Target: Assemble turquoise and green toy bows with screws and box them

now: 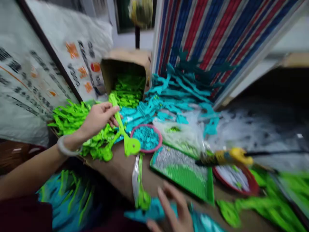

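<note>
Held piece: green plastic piece (123,132), a long stem with a round end. It's up off the brown tabletop (116,170), tilted, with the round end low and just beside the pink-rimmed dish (146,138).
Left hand: left hand (98,118) comes in from 9 o'clock, thumb and fingertips pinching the upper stem. There's a pale bracelet (65,148) on the wrist.
Right hand: right hand (175,211) is down at 5 o'clock with fingers spread and nothing in them, over a teal piece (154,211). It's too blurry to say if it's actually touching.
Edges and room: the only bare strip of tabletop runs from under the piece toward 6 o'clock. A clear sleeve (138,183) with something green inside lies across it.
Containers: the pink-rimmed dish holds small teal bits. The cardboard box (125,64) at 12 o'clock is tipped on its side, spilling green parts. The green tray (183,170) at 4 o'clock looks half silvery, half green. The red-rimmed dish (235,178) is further out at 3–4 o'clock.
In the way: a green pile (72,119) sits right under the left hand. A teal pile (178,90) is at 1–2 o'clock, a clear bag (183,132) at 3, and a yellow tool (227,157) lies over the tray and the red-rimmed dish.
Backdrop: a striped sheet (217,32) is behind the teal pile, and printed sacks (24,80) are at 10 o'clock.
</note>
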